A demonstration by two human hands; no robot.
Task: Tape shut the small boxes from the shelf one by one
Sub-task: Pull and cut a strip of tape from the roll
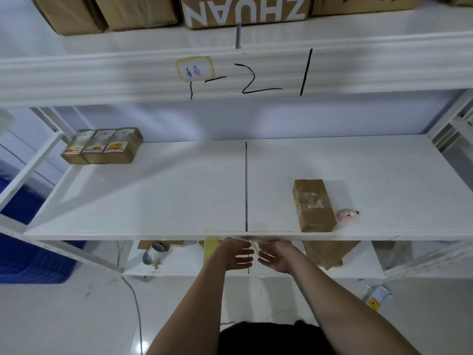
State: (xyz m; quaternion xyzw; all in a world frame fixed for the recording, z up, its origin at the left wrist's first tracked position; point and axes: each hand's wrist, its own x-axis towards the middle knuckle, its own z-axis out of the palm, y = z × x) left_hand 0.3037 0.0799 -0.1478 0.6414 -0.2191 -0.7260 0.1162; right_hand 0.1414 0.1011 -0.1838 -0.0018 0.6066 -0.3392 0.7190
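Three small brown boxes [102,147] with yellow labels stand side by side at the back left of the white middle shelf [179,196]. One small brown box [313,204], wrapped in clear tape, lies near the shelf's front edge on the right. My left hand [236,256] and my right hand [275,257] are close together just under the front edge at its middle. Their fingers curl toward each other and seem to pinch a blurred clear strip of tape [247,239] at the edge.
A small pink object [346,216] lies right of the taped box. The lower shelf holds cardboard [330,252], a yellow item [211,248] and a grey roll-like thing [156,252]. A blue crate [33,260] stands left; a small box [376,297] lies on the floor.
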